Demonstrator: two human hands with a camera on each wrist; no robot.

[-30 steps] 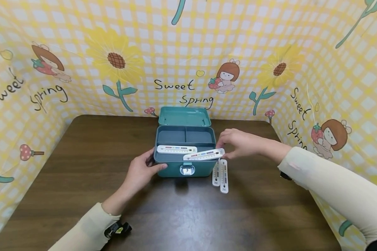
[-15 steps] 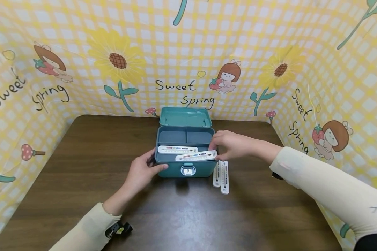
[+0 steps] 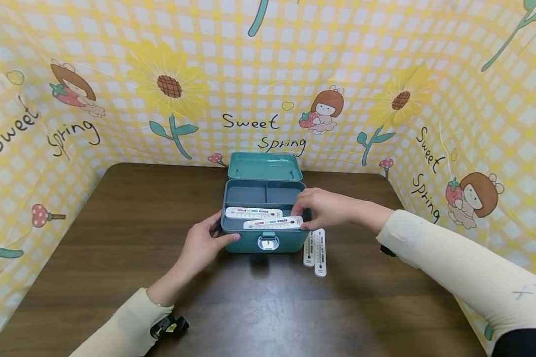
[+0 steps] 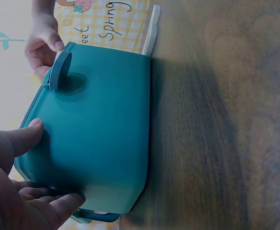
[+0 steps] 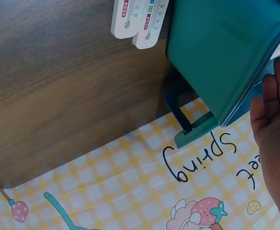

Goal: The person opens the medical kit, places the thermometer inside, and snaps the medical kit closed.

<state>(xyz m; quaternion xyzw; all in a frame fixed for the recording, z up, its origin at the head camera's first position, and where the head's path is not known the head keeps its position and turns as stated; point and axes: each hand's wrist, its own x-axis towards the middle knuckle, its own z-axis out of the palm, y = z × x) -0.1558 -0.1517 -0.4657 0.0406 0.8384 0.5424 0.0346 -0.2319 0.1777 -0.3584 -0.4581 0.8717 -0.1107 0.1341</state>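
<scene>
A teal storage box (image 3: pixel 245 244) with a grey compartment tray sits lid-up on the table. My left hand (image 3: pixel 202 246) holds its front left corner, thumb on the front wall and fingers along the side, as the left wrist view shows. Over the front compartment, my right hand (image 3: pixel 325 207) pinches the right end of a white thermometer (image 3: pixel 272 222), which lies slightly slanted. Behind it in the same compartment rests another thermometer (image 3: pixel 250 213). Two more thermometers (image 5: pixel 125 19) lie side by side on the table, right of the box.
The raised lid (image 3: pixel 264 166) leans back toward the checked cloth wall (image 3: pixel 250 89). Two rear compartments (image 3: pixel 245 194) of the tray hold nothing visible. A metallic latch (image 3: pixel 268 242) is on the box front. The brown wooden table (image 3: pixel 129 223) extends around it.
My right hand has moved left and slightly down, bringing the thermometer from over the box's right rim into the front compartment. My left hand stays at the corner.
</scene>
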